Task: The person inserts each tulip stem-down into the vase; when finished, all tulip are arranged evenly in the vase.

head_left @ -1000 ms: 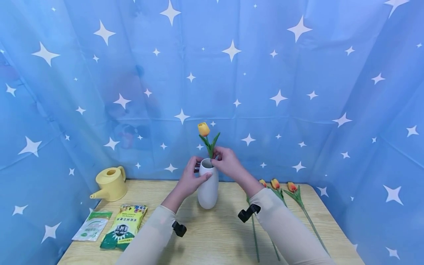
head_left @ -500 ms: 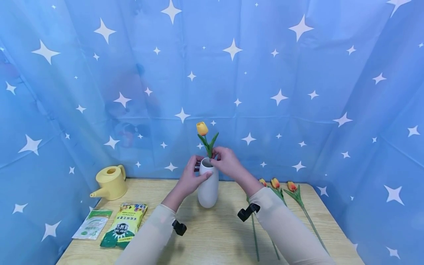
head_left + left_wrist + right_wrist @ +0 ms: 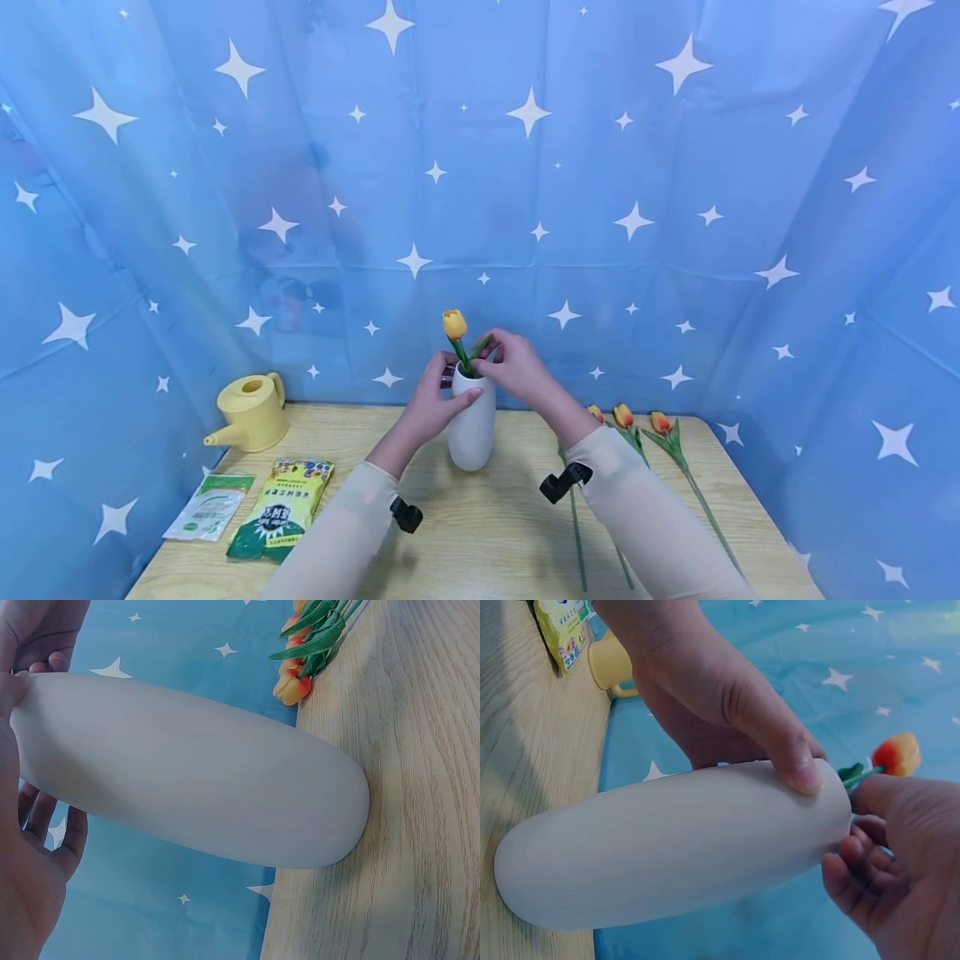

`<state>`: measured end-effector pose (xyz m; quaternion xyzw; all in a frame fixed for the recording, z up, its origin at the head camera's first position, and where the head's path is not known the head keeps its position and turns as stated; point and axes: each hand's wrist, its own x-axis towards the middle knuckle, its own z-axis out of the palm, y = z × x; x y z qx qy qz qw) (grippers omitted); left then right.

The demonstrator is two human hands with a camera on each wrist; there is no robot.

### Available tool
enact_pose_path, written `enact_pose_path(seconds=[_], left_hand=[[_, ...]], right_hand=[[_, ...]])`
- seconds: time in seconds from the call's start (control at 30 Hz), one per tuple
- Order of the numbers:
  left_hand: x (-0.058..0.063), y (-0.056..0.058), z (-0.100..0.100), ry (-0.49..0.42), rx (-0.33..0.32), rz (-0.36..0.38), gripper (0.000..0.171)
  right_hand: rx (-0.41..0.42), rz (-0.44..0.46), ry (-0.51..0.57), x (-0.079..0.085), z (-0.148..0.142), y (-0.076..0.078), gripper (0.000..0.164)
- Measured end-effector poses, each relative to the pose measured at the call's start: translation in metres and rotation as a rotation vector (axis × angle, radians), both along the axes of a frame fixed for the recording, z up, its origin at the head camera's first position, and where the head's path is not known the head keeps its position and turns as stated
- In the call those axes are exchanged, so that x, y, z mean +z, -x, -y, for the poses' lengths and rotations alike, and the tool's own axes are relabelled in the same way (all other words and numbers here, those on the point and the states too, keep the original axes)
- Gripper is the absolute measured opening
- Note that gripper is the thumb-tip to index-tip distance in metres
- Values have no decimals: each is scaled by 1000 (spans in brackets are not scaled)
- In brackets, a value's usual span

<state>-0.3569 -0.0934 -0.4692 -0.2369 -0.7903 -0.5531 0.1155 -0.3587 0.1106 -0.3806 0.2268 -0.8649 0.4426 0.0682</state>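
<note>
A tall white vase (image 3: 472, 429) stands upright on the table, and my left hand (image 3: 435, 400) grips it near the top, thumb across the front and fingers round the far side. At the vase's mouth my right hand (image 3: 513, 363) pinches a yellow-orange tulip (image 3: 454, 323) by its leaves and stem. The tulip's bloom stands above the rim, leaning left, while its lower stem is hidden inside the vase. In the right wrist view the left thumb presses on the vase (image 3: 675, 840) just below the rim, with the curled right fingers close beside the opening.
Several orange-red tulips (image 3: 661, 423) lie on the right of the wooden table (image 3: 480, 550), partly under the right sleeve. At the left are a yellow watering can (image 3: 253, 417), a yellow-green packet (image 3: 282, 510) and a white-green packet (image 3: 210, 508). A blue starred curtain (image 3: 480, 167) hangs behind.
The tulip has sunk lower into the vase, its bloom dropping and its leaves now right at the rim. My right hand stays at the mouth; my left hand keeps its grip.
</note>
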Motion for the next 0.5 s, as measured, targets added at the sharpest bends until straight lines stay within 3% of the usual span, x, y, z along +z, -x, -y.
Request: enact_pose_path(seconds=[0.3, 0.5], left_hand=[[2, 1, 0, 3, 14, -2, 58], [1, -1, -1, 0, 31, 28, 63]], right_hand=[[-22, 15, 81, -2, -16, -8, 25], [-103, 47, 151, -15, -41, -27, 25]])
